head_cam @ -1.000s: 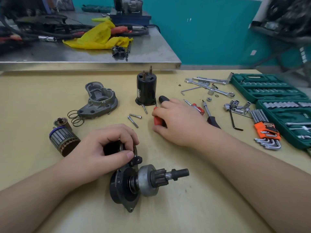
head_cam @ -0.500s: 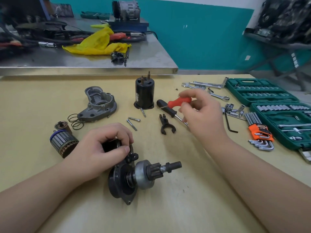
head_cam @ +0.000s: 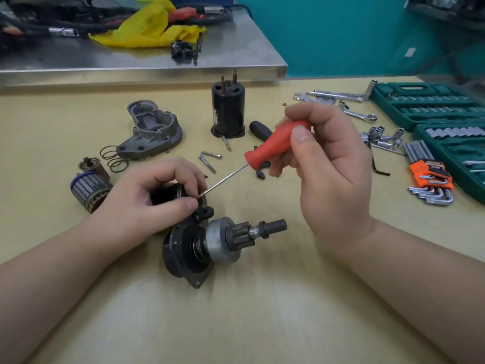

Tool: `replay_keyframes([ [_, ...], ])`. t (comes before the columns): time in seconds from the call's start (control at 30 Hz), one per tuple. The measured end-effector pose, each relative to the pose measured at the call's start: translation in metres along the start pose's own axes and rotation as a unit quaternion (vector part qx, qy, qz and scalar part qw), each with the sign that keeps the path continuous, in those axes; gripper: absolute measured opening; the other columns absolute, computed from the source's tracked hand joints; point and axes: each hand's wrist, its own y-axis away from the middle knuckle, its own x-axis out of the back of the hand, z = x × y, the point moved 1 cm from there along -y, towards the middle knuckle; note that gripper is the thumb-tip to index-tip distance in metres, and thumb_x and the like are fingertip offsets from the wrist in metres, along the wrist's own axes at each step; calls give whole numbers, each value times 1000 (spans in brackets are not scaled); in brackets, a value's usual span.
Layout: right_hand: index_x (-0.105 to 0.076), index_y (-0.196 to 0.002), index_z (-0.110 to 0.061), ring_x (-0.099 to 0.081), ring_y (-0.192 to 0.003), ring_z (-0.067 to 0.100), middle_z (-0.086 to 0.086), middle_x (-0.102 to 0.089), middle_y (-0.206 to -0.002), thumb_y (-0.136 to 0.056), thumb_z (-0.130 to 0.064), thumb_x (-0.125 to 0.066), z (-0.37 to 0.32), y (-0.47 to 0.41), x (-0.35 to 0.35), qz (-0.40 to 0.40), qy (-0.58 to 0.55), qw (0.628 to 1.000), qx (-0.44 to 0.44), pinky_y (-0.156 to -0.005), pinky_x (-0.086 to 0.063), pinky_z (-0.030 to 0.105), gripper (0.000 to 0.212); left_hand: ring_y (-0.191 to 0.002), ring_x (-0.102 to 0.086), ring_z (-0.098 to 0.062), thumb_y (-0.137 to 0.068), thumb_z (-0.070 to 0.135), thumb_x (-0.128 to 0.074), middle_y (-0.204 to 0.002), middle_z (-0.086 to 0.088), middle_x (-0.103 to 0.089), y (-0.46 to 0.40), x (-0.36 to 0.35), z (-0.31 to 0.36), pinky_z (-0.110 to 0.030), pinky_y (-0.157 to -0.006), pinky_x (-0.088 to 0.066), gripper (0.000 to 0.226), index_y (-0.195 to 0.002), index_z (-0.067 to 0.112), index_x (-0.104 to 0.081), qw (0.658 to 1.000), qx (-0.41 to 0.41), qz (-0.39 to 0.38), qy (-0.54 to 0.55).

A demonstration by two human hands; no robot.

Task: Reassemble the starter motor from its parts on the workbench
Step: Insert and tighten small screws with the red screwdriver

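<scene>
My left hand (head_cam: 154, 198) grips the top of the black starter housing (head_cam: 183, 254), which lies on the bench with its pinion gear and shaft (head_cam: 252, 232) pointing right. My right hand (head_cam: 325, 158) holds a red-handled screwdriver (head_cam: 278, 143); its thin blade slants down-left and the tip meets the housing beside my left thumb. Farther back stand the black solenoid (head_cam: 227, 111) and the grey nose cover (head_cam: 153, 128). The armature (head_cam: 88, 189) lies at the left, with loose rings (head_cam: 114, 158) and two bolts (head_cam: 208, 160) nearby. A black fork lever (head_cam: 259, 172) is partly hidden behind my right hand.
Green socket cases (head_cam: 430, 106) and an orange hex-key set (head_cam: 433, 179) fill the right side, with wrenches (head_cam: 338, 97) and loose sockets (head_cam: 380, 135) beside them. A black-handled tool (head_cam: 259, 130) lies behind the red handle. A steel table (head_cam: 147, 67) with a yellow cloth (head_cam: 149, 30) borders the back.
My right hand lifted the red screwdriver off the bench and swung its tip down-left to the housing under my left fingers. The left hand kept its hold on the housing.
</scene>
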Motion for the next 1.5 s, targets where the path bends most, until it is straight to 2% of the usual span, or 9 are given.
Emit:
replay_keyframes([
  [0.17, -57, -127, -14, -70, -84, 34, 13, -64, -108, -106, -2, -48, -1, 4, -1, -42, 62, 996, 51, -70, -60, 35, 25, -98, -67, -20, -82, 27, -72, -103, -1, -72, -1, 0, -1, -23, -86, -52, 7, -83, 22, -68, 1000, -4, -1, 2],
  [0.4, -57, -128, -19, -68, -90, 38, 14, -63, -112, -105, -10, -48, -4, 5, -1, -41, 28, 997, 61, -71, -60, 37, 26, -95, -66, -23, -82, 26, -72, -102, -2, -72, -2, 0, -1, -26, -84, -52, 7, -82, 21, -67, 1000, -5, -5, 1],
  [0.63, -54, -130, -10, -68, -91, 38, 16, -62, -113, -106, -6, -46, -5, 4, 1, -41, 32, 997, 65, -72, -61, 42, 26, -97, -66, -21, -82, 28, -71, -104, -3, -72, -1, 1, -1, -25, -85, -52, 9, -82, 20, -66, 1000, 0, -2, -3],
  [0.9, -54, -129, -14, -70, -88, 35, 18, -62, -112, -106, -4, -45, -6, 4, 0, -50, 43, 996, 66, -71, -61, 43, 27, -95, -66, -20, -82, 27, -71, -103, -1, -72, -1, 1, -1, -23, -84, -51, 8, -82, 20, -66, 1000, 0, -4, -4],
  [1.3, -54, -127, -17, -70, -85, 34, 15, -60, -113, -106, -3, -44, -5, 5, -2, -58, 67, 992, 88, -71, -59, 37, 26, -95, -67, -20, -83, 26, -70, -102, -1, -72, -2, 0, 0, -21, -84, -51, 8, -81, 19, -66, 1000, -6, -5, -9],
  [1.5, -54, -127, -13, -71, -83, 34, 15, -61, -112, -107, 2, -43, -4, 6, -1, -42, 69, 994, 71, -70, -60, 43, 27, -95, -66, -16, -82, 26, -71, -102, 1, -72, -2, 0, -2, -19, -84, -50, 6, -82, 23, -66, 1000, -5, -3, -3],
])
